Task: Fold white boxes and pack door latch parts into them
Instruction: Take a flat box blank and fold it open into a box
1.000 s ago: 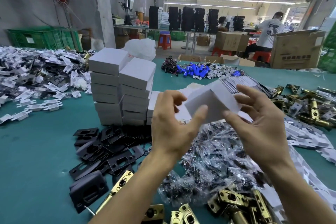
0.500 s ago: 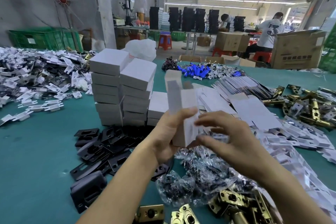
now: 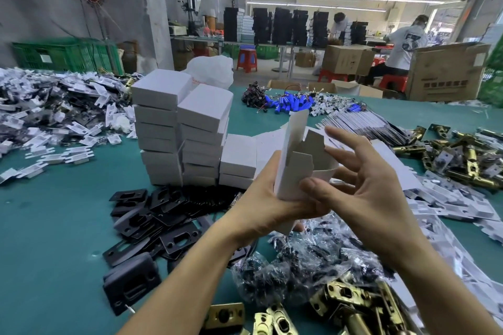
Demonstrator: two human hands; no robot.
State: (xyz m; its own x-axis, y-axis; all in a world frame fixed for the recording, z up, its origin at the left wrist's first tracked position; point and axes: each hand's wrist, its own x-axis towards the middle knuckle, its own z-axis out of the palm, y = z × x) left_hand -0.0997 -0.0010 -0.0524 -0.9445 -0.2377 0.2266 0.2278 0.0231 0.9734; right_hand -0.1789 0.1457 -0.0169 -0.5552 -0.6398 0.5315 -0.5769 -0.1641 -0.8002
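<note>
My left hand [image 3: 265, 200] grips a white cardboard box [image 3: 295, 168] from below, held upright over the table with its top flaps standing open. My right hand [image 3: 364, 187] is at the box's right side, thumb on the front wall, fingers spread. Folded white boxes [image 3: 181, 128] are stacked behind. Black strike plates [image 3: 163, 215] lie left of my left wrist. Bagged dark parts [image 3: 307, 261] lie under my hands. Brass latch bolts [image 3: 351, 304] sit at the near edge.
Flat white box blanks [image 3: 362, 124] fan out behind my right hand. More brass latches [image 3: 462, 155] lie at right, white card inserts [image 3: 46, 117] at left, blue cells [image 3: 291, 103] far centre. The table is green [image 3: 54, 226]. A person [image 3: 402, 49] works at the back.
The flat blank held between both hands was turned upright and opened into a box shape. My left hand moved under it; my right hand shifted to its right side.
</note>
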